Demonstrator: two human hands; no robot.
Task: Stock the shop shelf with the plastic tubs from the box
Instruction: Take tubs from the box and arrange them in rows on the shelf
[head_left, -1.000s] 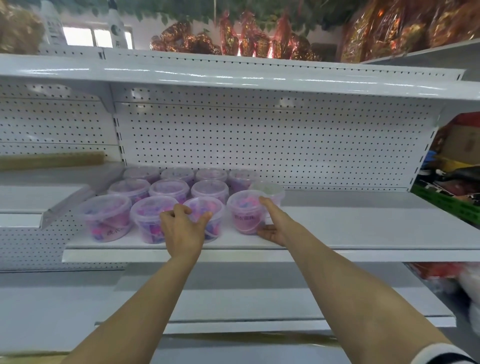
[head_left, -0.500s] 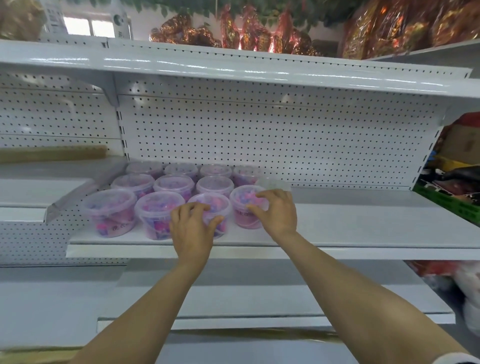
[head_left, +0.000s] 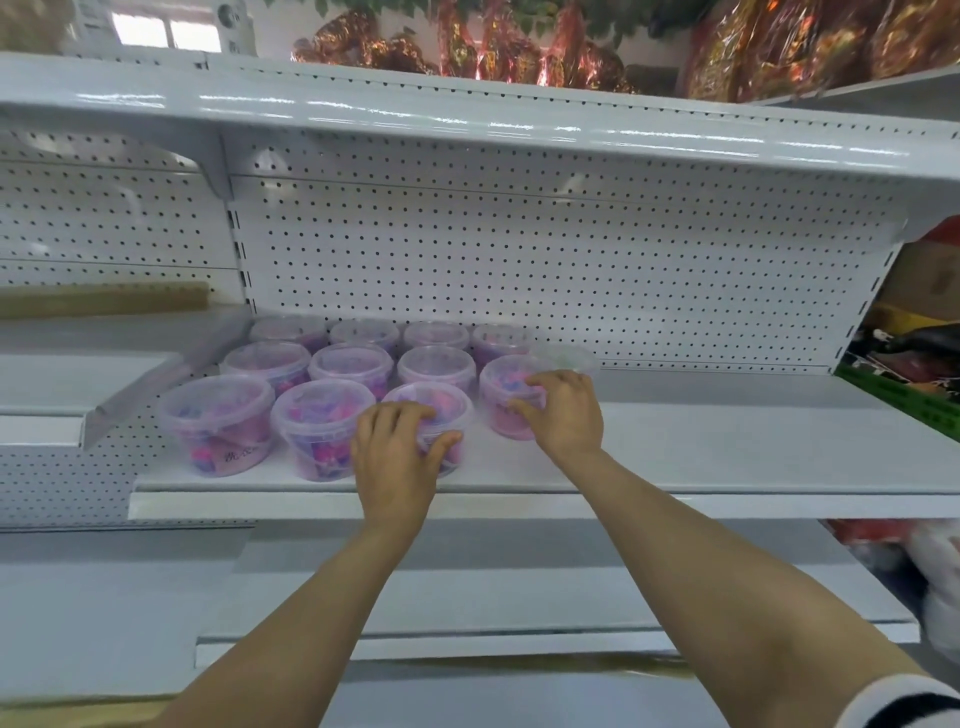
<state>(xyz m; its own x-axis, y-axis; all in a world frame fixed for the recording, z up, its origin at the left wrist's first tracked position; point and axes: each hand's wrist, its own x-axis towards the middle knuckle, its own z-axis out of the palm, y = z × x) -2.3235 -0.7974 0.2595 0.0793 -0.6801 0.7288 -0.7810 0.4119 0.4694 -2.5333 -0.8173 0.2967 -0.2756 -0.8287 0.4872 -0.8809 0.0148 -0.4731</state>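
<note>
Several clear plastic tubs with pink and purple contents stand in rows on the left part of the white shelf (head_left: 727, 457). My left hand (head_left: 397, 457) grips the third tub of the front row (head_left: 441, 402), fingers over its lid and thumb on its right side. My right hand (head_left: 563, 415) holds the rightmost front tub (head_left: 501, 387), fingers on the lid and thumb against its wall. A paler tub (head_left: 563, 357) stands just behind my right hand. The box is out of view.
A perforated white back panel (head_left: 545, 270) closes the shelf behind, with another shelf (head_left: 467, 124) overhead and one (head_left: 519, 597) below. A tilted shelf board (head_left: 156, 379) borders the tubs on the left. Green crates and goods (head_left: 904, 389) lie at the right.
My right hand has shifted from the tub's right side up onto its lid, and that tub sits closer to its neighbours. My left hand stays on its tub.
</note>
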